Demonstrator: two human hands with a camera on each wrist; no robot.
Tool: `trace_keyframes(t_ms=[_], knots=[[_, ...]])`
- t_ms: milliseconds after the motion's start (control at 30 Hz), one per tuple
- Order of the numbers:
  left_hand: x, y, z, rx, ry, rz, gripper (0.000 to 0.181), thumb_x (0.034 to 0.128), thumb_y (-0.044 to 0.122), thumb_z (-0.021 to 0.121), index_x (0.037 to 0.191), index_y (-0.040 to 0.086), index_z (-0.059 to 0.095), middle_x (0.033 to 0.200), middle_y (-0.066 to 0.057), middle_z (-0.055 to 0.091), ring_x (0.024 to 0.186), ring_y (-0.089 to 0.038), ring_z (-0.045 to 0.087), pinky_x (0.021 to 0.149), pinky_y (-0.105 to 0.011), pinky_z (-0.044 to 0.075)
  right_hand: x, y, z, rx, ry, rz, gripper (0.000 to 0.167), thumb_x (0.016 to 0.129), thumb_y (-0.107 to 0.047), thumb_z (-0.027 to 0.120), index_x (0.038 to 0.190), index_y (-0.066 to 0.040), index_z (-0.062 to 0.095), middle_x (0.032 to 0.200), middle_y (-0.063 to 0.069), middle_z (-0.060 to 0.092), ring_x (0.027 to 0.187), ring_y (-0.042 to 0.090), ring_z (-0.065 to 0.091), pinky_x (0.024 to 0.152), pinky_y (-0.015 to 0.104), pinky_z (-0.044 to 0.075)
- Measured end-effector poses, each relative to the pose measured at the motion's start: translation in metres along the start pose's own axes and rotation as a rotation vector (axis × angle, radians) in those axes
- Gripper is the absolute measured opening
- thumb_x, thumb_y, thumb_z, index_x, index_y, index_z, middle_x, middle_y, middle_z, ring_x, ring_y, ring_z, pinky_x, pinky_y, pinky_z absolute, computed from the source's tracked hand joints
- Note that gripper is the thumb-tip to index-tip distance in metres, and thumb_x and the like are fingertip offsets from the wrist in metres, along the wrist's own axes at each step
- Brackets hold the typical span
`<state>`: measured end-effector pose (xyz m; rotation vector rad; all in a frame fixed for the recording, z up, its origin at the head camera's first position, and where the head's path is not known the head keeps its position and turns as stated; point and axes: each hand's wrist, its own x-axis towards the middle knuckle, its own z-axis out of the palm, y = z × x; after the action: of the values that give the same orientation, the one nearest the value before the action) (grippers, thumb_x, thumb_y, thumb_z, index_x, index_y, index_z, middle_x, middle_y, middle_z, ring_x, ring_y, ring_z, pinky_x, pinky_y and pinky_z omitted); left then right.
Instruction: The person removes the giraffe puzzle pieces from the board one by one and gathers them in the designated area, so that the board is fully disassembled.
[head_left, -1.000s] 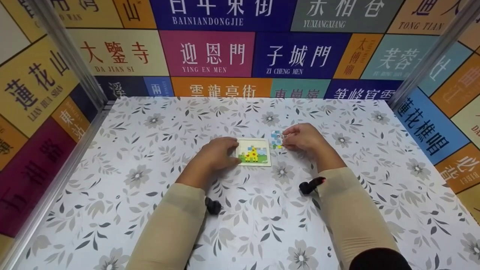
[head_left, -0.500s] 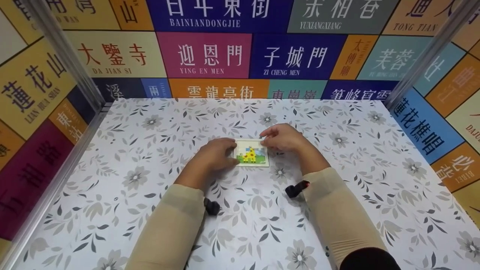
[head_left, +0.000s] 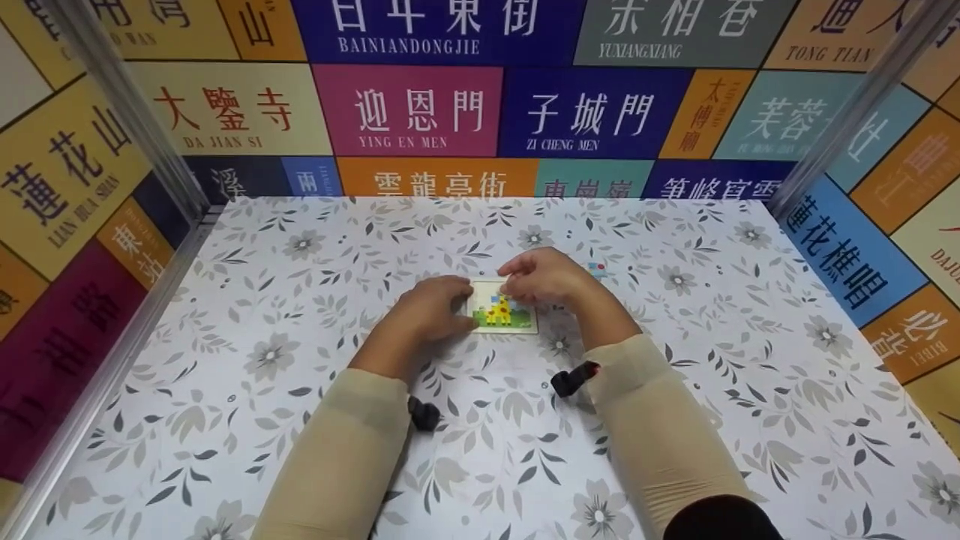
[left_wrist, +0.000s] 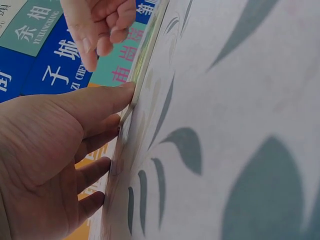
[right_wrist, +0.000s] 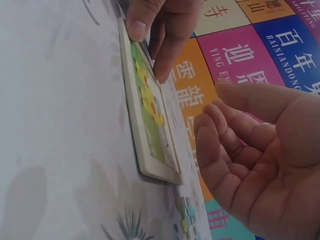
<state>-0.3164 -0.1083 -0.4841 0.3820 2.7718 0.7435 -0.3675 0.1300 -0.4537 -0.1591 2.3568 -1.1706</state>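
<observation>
From where I stand, diffuse light covers the tabletop (head_left: pixel 480 480) evenly; soft shadow lies beside the left sleeve (head_left: pixel 330 450). Glare: pale streaks on the metal posts (head_left: pixel 124 105). Distortion: side panels (head_left: pixel 67 172) stretch toward the head view's edges. Both wrist views read dimmer and greyer. Focus: the large printed leaf (left_wrist: pixel 272 195) is soft in the left, the small coloured pieces (right_wrist: pixel 186 217) blurred in the right.

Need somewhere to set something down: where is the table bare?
Bare tabletop: between left sleeve and right sleeve, and left of the left hand. Crowded: the puzzle tray, the right hand by it, loose pieces beyond that hand.
</observation>
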Motion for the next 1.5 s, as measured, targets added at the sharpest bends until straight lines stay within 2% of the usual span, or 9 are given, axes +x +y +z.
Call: trace_keyframes(t_ms=[200, 400, 533, 667, 867, 1200, 1500], knots=[[0.001, 0.001, 0.000, -0.006, -0.010, -0.020, 0.065, 0.0958, 0.038, 0.078, 0.155, 0.019, 0.058, 0.167, 0.000, 0.049, 0.159, -0.028, 0.040, 0.134, -0.049, 0.029, 0.004, 0.009, 0.005, -0.018, -0.009, 0.038, 0.036, 0.094, -0.021, 0.082, 0.129, -0.017, 0.074, 0.115, 0.003, 0.074, 0.097, 0.015, 0.072, 0.086, 0.028, 0.061], [0.003, 0.000, 0.000, -0.026, -0.014, -0.046, 0.064, 0.0957, 0.038, 0.079, 0.154, 0.022, 0.059, 0.167, 0.003, 0.049, 0.160, -0.027, 0.039, 0.135, -0.050, 0.028, 0.007, 0.015, 0.009, -0.057, -0.014, -0.010, 0.037, 0.092, -0.016, 0.084, 0.128, -0.016, 0.074, 0.105, -0.001, 0.069, 0.093, 0.013, 0.065, 0.083, 0.026, 0.056], [0.002, -0.001, 0.001, -0.041, -0.013, -0.049, 0.063, 0.0954, 0.038, 0.079, 0.154, 0.023, 0.059, 0.167, 0.005, 0.049, 0.160, -0.026, 0.039, 0.134, -0.050, 0.028, 0.007, 0.015, 0.012, -0.108, -0.014, -0.013, 0.041, 0.089, -0.014, 0.087, 0.128, -0.016, 0.074, 0.109, 0.000, 0.066, 0.100, 0.016, 0.059, 0.089, 0.030, 0.052], [0.000, -0.001, 0.000, -0.044, -0.013, -0.038, 0.063, 0.0955, 0.037, 0.078, 0.154, 0.022, 0.059, 0.167, 0.004, 0.049, 0.160, -0.027, 0.039, 0.134, -0.050, 0.029, 0.008, 0.014, 0.014, -0.137, -0.017, -0.021, 0.044, 0.088, -0.011, 0.086, 0.130, -0.014, 0.073, 0.110, 0.001, 0.063, 0.103, 0.018, 0.056, 0.094, 0.032, 0.049], [-0.001, -0.001, -0.002, -0.014, -0.007, 0.009, 0.065, 0.0955, 0.036, 0.078, 0.155, 0.018, 0.058, 0.168, 0.002, 0.048, 0.160, -0.028, 0.039, 0.134, -0.049, 0.031, 0.010, 0.016, 0.016, -0.169, -0.022, -0.055, 0.045, 0.088, -0.009, 0.085, 0.131, -0.013, 0.072, 0.108, 0.001, 0.061, 0.100, 0.017, 0.055, 0.092, 0.032, 0.048], [0.000, -0.001, -0.002, -0.023, -0.010, 0.001, 0.066, 0.0951, 0.036, 0.078, 0.155, 0.018, 0.058, 0.168, 0.001, 0.048, 0.160, -0.028, 0.039, 0.134, -0.049, 0.030, 0.009, 0.015, 0.018, -0.134, -0.010, -0.088, 0.046, 0.086, -0.003, 0.086, 0.127, -0.010, 0.068, 0.115, 0.005, 0.063, 0.108, 0.020, 0.058, 0.097, 0.033, 0.050], [0.002, -0.004, 0.001, -0.016, -0.003, 0.015, 0.065, 0.0953, 0.037, 0.078, 0.154, 0.017, 0.059, 0.168, 0.001, 0.049, 0.159, -0.029, 0.041, 0.134, -0.049, 0.031, 0.009, 0.015, 0.019, -0.100, 0.021, -0.098, 0.046, 0.084, 0.003, 0.085, 0.126, -0.009, 0.071, 0.111, 0.004, 0.065, 0.103, 0.019, 0.059, 0.089, 0.031, 0.054]])
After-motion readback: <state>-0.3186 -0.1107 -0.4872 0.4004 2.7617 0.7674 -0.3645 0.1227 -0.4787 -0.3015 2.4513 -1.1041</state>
